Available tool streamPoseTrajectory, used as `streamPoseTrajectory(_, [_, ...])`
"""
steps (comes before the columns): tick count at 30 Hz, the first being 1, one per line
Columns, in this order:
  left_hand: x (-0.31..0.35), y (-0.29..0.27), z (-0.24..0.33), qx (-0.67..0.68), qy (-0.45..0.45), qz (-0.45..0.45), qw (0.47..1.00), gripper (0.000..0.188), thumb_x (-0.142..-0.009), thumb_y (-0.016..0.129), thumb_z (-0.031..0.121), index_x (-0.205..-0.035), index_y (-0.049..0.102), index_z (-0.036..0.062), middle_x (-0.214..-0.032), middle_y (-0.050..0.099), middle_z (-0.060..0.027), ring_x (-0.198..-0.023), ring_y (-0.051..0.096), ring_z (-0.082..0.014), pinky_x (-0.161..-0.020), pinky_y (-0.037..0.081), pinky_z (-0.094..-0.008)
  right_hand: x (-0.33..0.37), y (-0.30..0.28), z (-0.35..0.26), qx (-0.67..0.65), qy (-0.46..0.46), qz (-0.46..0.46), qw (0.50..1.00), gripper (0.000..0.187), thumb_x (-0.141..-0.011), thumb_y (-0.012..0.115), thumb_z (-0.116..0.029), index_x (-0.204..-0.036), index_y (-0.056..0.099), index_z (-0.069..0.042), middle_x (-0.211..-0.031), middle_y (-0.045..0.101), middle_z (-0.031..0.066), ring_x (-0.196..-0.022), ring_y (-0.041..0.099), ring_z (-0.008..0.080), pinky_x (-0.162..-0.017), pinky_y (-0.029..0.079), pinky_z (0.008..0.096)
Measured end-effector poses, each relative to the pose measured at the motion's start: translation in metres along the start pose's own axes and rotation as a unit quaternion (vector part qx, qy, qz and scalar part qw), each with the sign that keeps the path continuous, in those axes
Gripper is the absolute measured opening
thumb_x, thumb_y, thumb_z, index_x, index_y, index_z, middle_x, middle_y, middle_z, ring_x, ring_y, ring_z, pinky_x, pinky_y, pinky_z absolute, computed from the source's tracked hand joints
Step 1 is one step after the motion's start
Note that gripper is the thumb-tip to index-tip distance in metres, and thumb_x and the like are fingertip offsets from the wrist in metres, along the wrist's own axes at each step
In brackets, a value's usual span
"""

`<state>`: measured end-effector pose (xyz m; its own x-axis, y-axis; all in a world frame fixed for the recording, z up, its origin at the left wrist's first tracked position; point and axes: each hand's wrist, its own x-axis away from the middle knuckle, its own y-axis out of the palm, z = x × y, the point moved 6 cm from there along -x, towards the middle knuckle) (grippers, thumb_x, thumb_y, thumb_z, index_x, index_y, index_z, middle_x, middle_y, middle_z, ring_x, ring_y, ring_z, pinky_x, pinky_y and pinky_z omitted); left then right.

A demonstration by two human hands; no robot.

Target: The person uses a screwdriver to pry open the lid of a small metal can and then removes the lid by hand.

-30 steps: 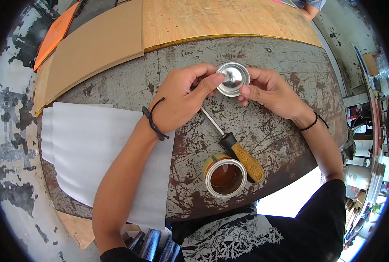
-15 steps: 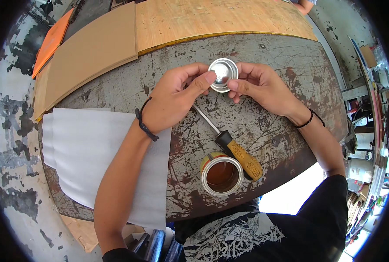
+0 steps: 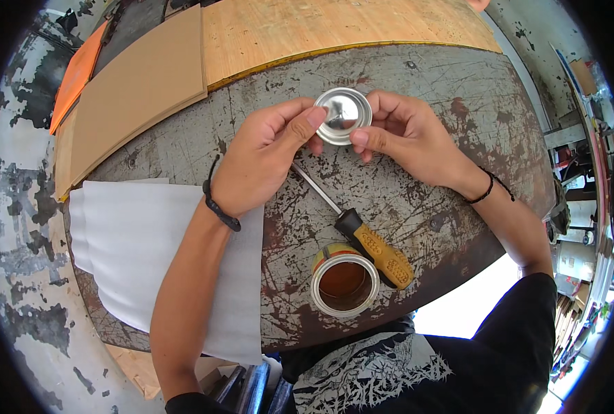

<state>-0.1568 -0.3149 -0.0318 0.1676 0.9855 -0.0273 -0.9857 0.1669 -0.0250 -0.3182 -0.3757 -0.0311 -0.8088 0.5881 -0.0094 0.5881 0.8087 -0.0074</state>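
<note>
A round silver can lid (image 3: 341, 119) is held between both hands above the worn table. My left hand (image 3: 272, 141) pinches its left rim with thumb and fingers. At the opposite rim, my right hand (image 3: 407, 134) grips it the same way, thumb on the near face. Below the hands lies a screwdriver (image 3: 372, 246) with a yellow and black handle, its shaft pointing up and left; its tip is hidden near my left hand. Beside the handle stands an uncovered tin can (image 3: 344, 286) with brownish contents and a yellowish outer wall.
White foam sheeting (image 3: 148, 241) covers the table's left side, under my left forearm. Cardboard sheets (image 3: 141, 86) and a plywood board (image 3: 341, 24) line the far edge, with an orange panel (image 3: 79, 72) at far left. Part of another person (image 3: 479, 4) shows at the top right.
The lid has shifted slightly left and turned a little in my fingers, both hands still on it. The other person's arm has mostly left the top edge.
</note>
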Motion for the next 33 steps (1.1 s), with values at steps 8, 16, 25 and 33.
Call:
streamPoseTrajectory(8, [0.004,0.006,0.003,-0.021,0.114,0.033,0.993,0.054,-0.087,0.081,0.018,-0.132,0.060,-0.0006,-0.106,0.067,-0.0043,-0.097,0.061,-0.0103,-0.086,0.047,-0.0268,0.009,-0.009,-0.032,0.312,-0.306,0.151,0.887,0.028,-0.077,0.070,0.014,-0.101,0.070,0.000,-0.103,0.071,0.0111,-0.098,0.071,0.0216,-0.083,0.058,0.0310])
streamPoseTrajectory(16, [0.003,0.006,0.001,0.005,0.069,0.040,0.997,0.052,-0.085,0.080,0.005,-0.133,0.061,-0.0032,-0.104,0.070,-0.0056,-0.090,0.064,-0.0107,-0.082,0.051,-0.0257,0.005,-0.008,-0.032,0.312,-0.301,0.134,0.891,0.033,-0.081,0.067,0.013,-0.110,0.070,-0.003,-0.106,0.072,0.0104,-0.094,0.071,0.0208,-0.082,0.059,0.0310])
streamPoseTrajectory(25, [0.002,0.004,0.003,0.090,0.049,0.052,0.993,0.049,-0.089,0.074,0.000,-0.134,0.058,-0.0065,-0.109,0.069,-0.0086,-0.102,0.066,-0.0131,-0.093,0.054,-0.0271,-0.003,-0.010,-0.004,-0.012,-0.019,0.058,0.998,0.035,-0.096,0.060,-0.006,-0.130,0.058,0.005,-0.108,0.071,0.0114,-0.090,0.069,0.0146,-0.080,0.057,0.0272])
streamPoseTrajectory(33, [0.001,0.009,0.001,0.068,0.048,0.046,0.995,0.048,-0.088,0.073,-0.004,-0.133,0.058,-0.0068,-0.106,0.068,-0.0085,-0.097,0.068,-0.0134,-0.090,0.055,-0.0251,-0.003,-0.006,-0.003,0.015,0.002,0.073,0.997,0.031,-0.094,0.065,-0.011,-0.120,0.065,0.005,-0.103,0.073,0.0096,-0.087,0.069,0.0122,-0.075,0.058,0.0257])
